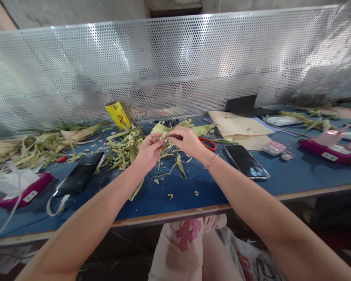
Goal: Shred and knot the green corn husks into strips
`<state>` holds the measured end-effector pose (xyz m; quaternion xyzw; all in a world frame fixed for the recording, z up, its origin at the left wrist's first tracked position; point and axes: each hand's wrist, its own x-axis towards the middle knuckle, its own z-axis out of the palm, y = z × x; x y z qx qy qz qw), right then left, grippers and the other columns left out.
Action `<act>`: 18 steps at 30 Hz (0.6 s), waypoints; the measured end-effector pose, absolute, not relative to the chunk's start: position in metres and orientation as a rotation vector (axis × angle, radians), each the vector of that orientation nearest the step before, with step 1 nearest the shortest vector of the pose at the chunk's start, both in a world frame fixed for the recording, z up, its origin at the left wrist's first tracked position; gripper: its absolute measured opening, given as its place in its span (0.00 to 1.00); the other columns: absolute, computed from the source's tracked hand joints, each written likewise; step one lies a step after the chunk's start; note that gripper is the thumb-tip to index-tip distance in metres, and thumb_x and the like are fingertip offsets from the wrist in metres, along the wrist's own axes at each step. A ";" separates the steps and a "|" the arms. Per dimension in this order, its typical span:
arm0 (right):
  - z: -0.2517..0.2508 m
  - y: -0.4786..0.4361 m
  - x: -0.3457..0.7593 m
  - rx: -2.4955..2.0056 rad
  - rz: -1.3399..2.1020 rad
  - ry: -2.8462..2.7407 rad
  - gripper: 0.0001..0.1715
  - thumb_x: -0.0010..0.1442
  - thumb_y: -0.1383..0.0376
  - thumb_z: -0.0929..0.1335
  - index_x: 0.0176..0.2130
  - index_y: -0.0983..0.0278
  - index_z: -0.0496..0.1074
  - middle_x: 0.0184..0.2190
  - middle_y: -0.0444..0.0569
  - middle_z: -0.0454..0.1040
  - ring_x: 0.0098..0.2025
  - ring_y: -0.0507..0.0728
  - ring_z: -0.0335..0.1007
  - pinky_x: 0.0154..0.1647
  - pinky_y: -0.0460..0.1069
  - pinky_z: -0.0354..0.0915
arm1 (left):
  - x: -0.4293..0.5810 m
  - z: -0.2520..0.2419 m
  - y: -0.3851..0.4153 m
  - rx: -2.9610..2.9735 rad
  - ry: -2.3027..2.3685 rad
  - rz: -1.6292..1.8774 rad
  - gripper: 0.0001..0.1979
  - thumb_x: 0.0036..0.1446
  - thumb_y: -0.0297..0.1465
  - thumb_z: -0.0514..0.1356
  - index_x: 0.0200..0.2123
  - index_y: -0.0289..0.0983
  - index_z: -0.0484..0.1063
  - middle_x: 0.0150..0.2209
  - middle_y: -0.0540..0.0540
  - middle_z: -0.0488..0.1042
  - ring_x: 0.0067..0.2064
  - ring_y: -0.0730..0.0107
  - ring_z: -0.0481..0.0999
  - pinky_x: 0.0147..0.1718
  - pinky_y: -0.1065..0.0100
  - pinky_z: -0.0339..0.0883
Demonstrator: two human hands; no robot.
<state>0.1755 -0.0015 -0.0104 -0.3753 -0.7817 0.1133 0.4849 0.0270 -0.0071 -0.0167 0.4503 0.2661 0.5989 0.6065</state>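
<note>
My left hand [148,153] and my right hand [189,141] meet above the blue table, both closed in a pinch. Between their fingertips is a small pale green piece of corn husk [165,136], partly hidden by the fingers. Behind them lies a wider light green husk leaf [160,127]. A heap of twisted husk pieces [125,147] rests just left of my left hand. Beside my right wrist a red loop handle [210,145] shows; the rest of that tool is hidden. Loose husk shreds [179,166] lie beneath the hands.
On the left are a black phone [80,173], a magenta box [26,191] and more husks [38,146]. A yellow tube [118,115] leans by the perforated metal screen [175,58]. To the right are another phone [247,162], brown paper [240,127] and a pink case [274,148].
</note>
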 end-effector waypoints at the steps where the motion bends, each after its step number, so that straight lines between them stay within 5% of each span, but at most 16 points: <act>1: -0.010 -0.002 0.176 -0.912 0.256 -1.906 0.08 0.53 0.68 0.64 0.32 0.63 0.74 0.29 0.46 0.71 0.29 0.49 0.63 0.34 0.47 0.61 | 0.027 -0.017 -0.007 1.038 0.618 1.388 0.11 0.39 0.18 0.63 0.27 0.36 0.69 0.24 0.52 0.72 0.27 0.80 0.70 0.31 0.74 0.63; 13: -0.011 -0.002 0.173 -0.879 0.528 -1.746 0.12 0.51 0.68 0.64 0.38 0.65 0.70 0.29 0.46 0.71 0.29 0.49 0.65 0.33 0.47 0.62 | 0.028 -0.017 -0.008 1.089 0.645 1.371 0.11 0.39 0.19 0.63 0.27 0.35 0.68 0.25 0.52 0.71 0.28 0.80 0.70 0.30 0.74 0.63; 18: -0.010 -0.002 0.172 -0.878 0.551 -1.731 0.06 0.50 0.69 0.64 0.31 0.65 0.69 0.28 0.46 0.71 0.29 0.49 0.65 0.33 0.47 0.62 | 0.027 -0.018 -0.008 1.101 0.655 1.365 0.10 0.39 0.20 0.63 0.27 0.36 0.68 0.23 0.53 0.71 0.27 0.80 0.70 0.29 0.74 0.63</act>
